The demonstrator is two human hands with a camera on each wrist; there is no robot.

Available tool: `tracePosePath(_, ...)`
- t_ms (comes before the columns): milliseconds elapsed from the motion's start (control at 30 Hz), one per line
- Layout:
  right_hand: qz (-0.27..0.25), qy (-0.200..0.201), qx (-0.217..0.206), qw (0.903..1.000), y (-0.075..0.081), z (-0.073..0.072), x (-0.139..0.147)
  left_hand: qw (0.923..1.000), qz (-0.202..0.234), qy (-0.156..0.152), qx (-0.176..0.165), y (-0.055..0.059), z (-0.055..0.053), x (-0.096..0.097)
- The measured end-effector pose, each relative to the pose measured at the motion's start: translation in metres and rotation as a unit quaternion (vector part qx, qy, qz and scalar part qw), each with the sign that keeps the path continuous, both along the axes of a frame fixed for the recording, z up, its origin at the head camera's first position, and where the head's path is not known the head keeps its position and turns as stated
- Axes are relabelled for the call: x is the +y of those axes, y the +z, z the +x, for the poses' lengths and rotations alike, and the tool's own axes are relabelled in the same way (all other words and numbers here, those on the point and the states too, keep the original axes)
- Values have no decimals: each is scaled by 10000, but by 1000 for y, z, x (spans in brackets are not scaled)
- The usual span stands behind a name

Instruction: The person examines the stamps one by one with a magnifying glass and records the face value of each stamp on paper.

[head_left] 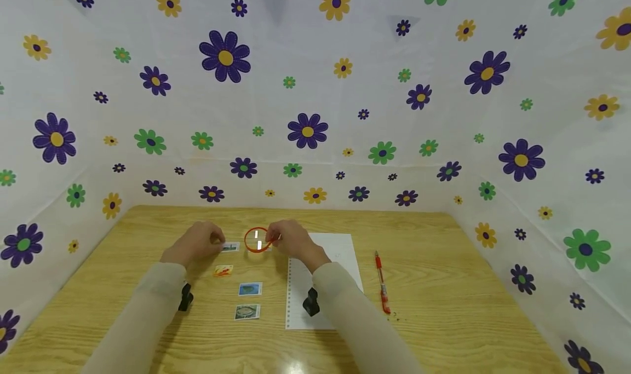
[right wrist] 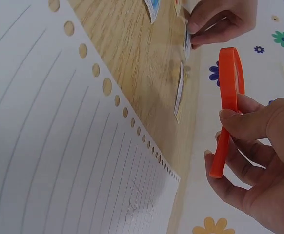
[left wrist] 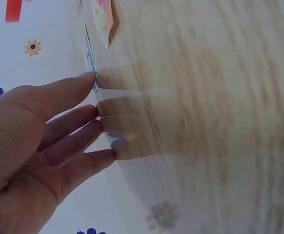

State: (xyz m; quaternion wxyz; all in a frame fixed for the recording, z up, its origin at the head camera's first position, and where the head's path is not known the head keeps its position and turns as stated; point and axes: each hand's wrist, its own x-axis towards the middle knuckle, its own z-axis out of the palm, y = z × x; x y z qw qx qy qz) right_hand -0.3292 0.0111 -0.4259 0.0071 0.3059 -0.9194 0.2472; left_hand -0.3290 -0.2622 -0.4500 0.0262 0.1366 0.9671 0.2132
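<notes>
My left hand (head_left: 199, 240) is at the far left of the table, its thumb and fingers at the edge of a small postage stamp (head_left: 230, 247). In the left wrist view the thumb tip meets that stamp (left wrist: 90, 58), while the other fingertips touch the tabletop. My right hand (head_left: 293, 238) holds a magnifying glass (head_left: 246, 243) by its short handle, between thumb and fingers. Its orange-red frame (right wrist: 227, 80) is raised above the table. Another stamp (right wrist: 179, 95) lies below it, mostly hidden by glare in the head view.
Nearer to me lie an orange-yellow stamp (head_left: 223, 270), a blue one (head_left: 250, 289) and a grey-green one (head_left: 247, 312). A lined sheet (head_left: 340, 248) with punched holes and faint writing is under my right forearm. Right of it lies a red pen (head_left: 382, 281). Flowered cloth (head_left: 335, 177) surrounds the table.
</notes>
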Motion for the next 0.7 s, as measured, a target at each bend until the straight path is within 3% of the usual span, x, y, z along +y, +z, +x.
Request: tracePosePath(700,16,-155,-63,9999,-7,2,-25,10000,15,-21,-70,-2,-6,1)
